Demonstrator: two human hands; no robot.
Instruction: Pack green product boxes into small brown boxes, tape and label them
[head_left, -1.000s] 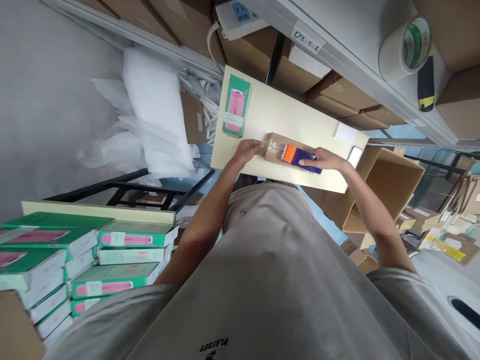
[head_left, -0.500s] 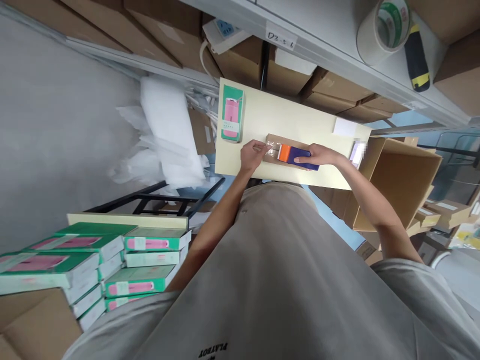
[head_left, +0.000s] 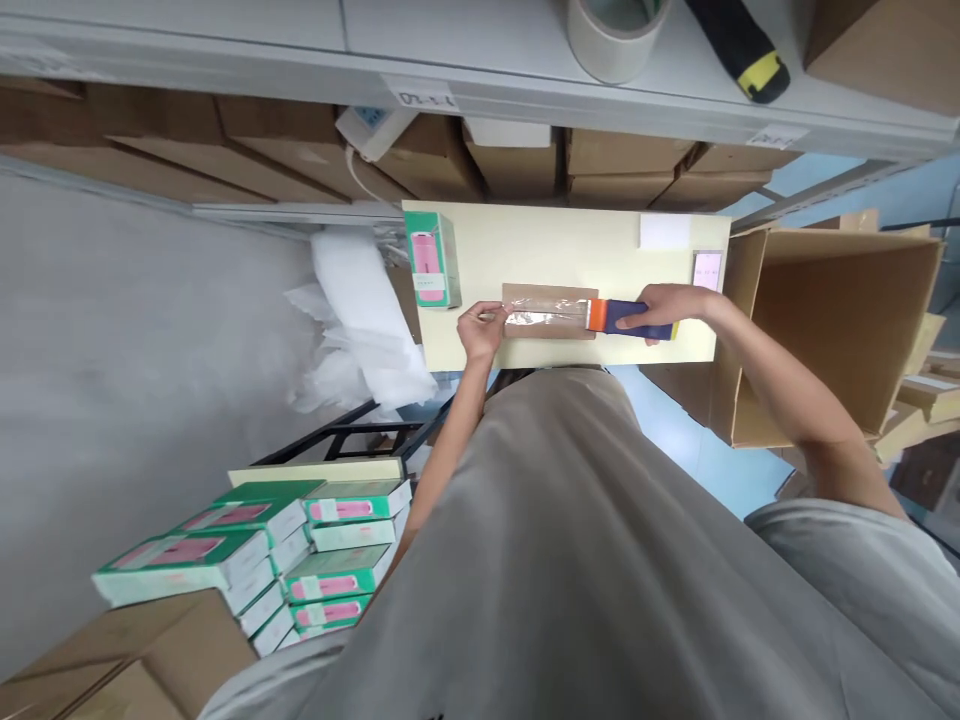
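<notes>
A small brown cardboard box (head_left: 551, 333) lies on the pale yellow tabletop (head_left: 525, 240). My right hand (head_left: 660, 308) is wrapped around a blue and orange tape dispenser (head_left: 598, 315), whose orange head is at the box's right edge. From that head a strip of clear packing tape (head_left: 546, 312) runs along the middle of the box. At the box's left end, the fingers of my left hand (head_left: 484, 328) are pinched together on the end of the tape. A green box with a pink bottle picture (head_left: 429, 265) stands at the table's left end.
A phone (head_left: 706, 270) and white paper (head_left: 664, 231) lie at the table's right. Beyond stands a large open carton (head_left: 825, 330). A shelf (head_left: 510, 85) crosses above, carrying a tape roll (head_left: 616, 40). Green boxes (head_left: 255, 540) are stacked lower left; white wrap (head_left: 367, 310) hangs behind.
My right hand has drawn the dispenser rightward across the box to its right edge, lengthening the clear tape strip. My left hand stays at the box's left end. The camera view has turned.
</notes>
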